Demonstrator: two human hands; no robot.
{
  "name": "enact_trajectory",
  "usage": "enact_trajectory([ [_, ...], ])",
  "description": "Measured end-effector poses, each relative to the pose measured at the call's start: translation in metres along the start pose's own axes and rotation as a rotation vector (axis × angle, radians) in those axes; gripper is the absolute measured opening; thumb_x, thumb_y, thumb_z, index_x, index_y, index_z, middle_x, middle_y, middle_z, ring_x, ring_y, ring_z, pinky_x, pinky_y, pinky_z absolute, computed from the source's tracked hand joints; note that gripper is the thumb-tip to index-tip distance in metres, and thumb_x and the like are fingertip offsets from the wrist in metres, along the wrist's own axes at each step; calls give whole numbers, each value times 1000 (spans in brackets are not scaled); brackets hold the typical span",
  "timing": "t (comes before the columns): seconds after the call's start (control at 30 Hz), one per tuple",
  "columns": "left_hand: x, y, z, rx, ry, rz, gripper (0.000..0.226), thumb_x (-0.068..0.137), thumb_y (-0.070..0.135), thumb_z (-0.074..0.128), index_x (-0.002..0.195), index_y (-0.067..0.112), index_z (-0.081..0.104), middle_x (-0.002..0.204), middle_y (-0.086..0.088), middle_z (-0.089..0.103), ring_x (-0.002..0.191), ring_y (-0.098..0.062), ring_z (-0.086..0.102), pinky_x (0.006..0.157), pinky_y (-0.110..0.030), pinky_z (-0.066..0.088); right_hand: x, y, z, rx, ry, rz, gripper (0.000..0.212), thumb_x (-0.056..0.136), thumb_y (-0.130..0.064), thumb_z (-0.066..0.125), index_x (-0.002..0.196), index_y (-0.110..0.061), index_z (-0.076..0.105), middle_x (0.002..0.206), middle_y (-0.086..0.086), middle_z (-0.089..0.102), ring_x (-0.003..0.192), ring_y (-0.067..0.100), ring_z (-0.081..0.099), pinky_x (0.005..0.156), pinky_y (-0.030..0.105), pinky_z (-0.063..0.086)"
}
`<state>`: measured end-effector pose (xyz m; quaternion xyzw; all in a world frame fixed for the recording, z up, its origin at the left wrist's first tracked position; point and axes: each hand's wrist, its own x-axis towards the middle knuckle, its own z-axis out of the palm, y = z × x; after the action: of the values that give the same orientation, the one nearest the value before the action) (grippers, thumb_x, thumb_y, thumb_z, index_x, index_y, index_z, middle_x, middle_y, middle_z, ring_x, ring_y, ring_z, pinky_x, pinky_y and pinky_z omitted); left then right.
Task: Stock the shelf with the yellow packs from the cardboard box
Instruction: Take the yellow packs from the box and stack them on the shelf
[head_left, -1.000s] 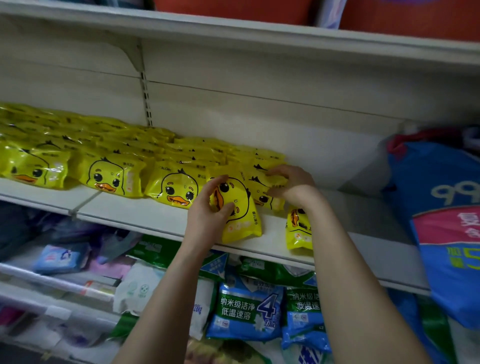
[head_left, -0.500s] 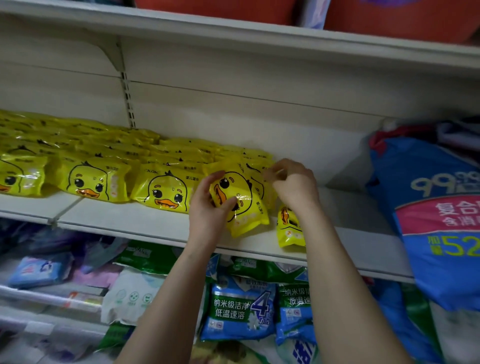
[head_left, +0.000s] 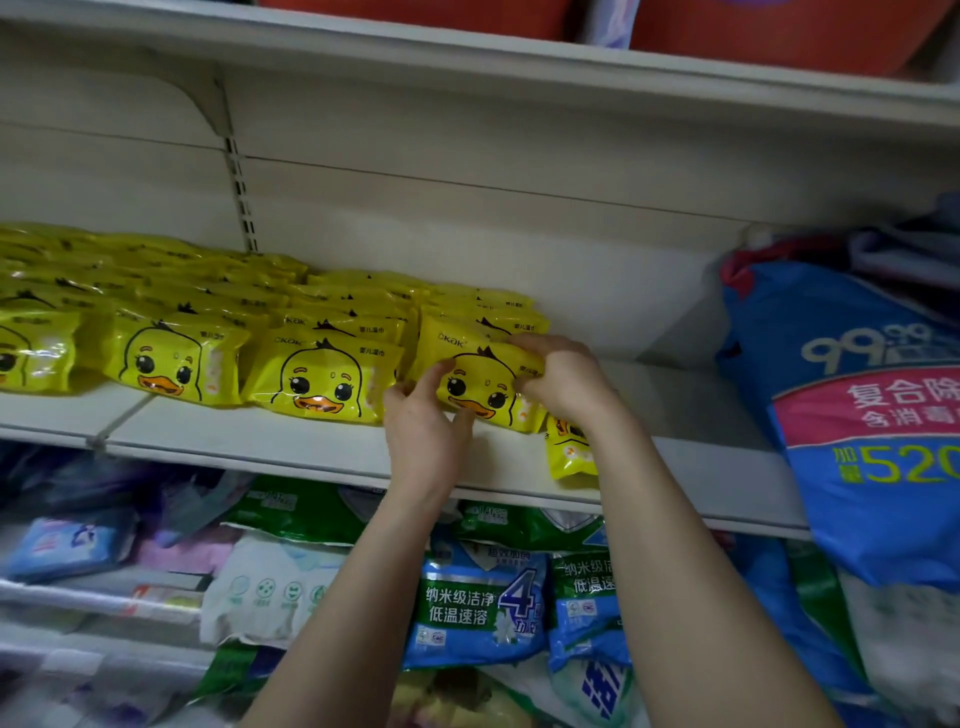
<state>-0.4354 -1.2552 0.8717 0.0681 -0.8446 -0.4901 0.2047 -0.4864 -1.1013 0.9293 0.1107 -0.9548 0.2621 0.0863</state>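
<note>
At the bottom edge two bare forearms are cut off by the frame. Behind them, on the lower level, soft blue-and-green printed bags (head_left: 467, 608) are partly covered by the arms. The goods further left there are too blurred to be identified.

Above, on the flat pale shelf (head_left: 260, 441), a yellow pack (head_left: 480, 384) is held at the front of the right-most column. Its lower left edge is gripped by the left hand (head_left: 423, 421), thumb in front and fingers curled beneath. Its upper right corner is gripped by the right hand (head_left: 563, 379), whose curled fingers hide that end. The pack is a glossy, crinkled film pouch, roughly rectangular. Its long axis runs left to right with the right end dipping slightly, and its duck face is turned outward and upright.

Just beside it, a second small pack (head_left: 569, 454) is mostly hidden under the right wrist. Only its lower part is seen, near the shelf's front edge, long axis up and down.

To the left, rows of like packs (head_left: 322, 374) are overlapped toward the back panel (head_left: 519, 234), and the left-most is cut off. At the right a large blue bag (head_left: 872, 415) is cropped by the frame. On top, orange items (head_left: 779, 31) are barely seen.
</note>
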Motion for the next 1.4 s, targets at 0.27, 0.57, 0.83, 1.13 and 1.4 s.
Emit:
enact_trajectory([
  [0.27,-6,0,6,182,-35,-7,62,88,24,70,143,33,43,134,-20,38,114,-37,52,103,-38,40,-12,20,-10,167,287,54,39,80,-25,75,117,-31,67,107,8,62,101,25,60,88,32,48],
  [0.57,-7,-1,17,201,51,83,57,87,16,70,140,22,50,126,-15,42,106,-32,54,94,-37,43,-26,65,-24,-7,58,497,54,86,-37,67,133,-16,52,135,14,56,117,33,57,93,34,48],
  [0.83,-10,4,28,22,-18,262,56,84,-3,61,134,23,56,116,-6,55,88,-18,62,83,-38,54,-22,72,-36,372,250,499,58,68,-15,88,118,-20,59,109,5,62,101,27,64,89,36,53],
  [1.13,-9,0,20,-34,-15,240,55,89,3,55,141,18,48,113,-7,66,98,-25,66,85,-40,53,-27,-4,-80,210,314,-76,52,71,-15,79,106,-42,52,82,-10,70,81,18,65,77,33,52],
  [1.4,-11,-9,-13,-27,175,218,89,76,11,77,148,21,26,135,-8,35,91,-24,60,80,-36,54,-17,-57,4,56,59,-277,47,72,-14,77,106,-37,55,91,-7,64,90,18,62,82,34,52],
])
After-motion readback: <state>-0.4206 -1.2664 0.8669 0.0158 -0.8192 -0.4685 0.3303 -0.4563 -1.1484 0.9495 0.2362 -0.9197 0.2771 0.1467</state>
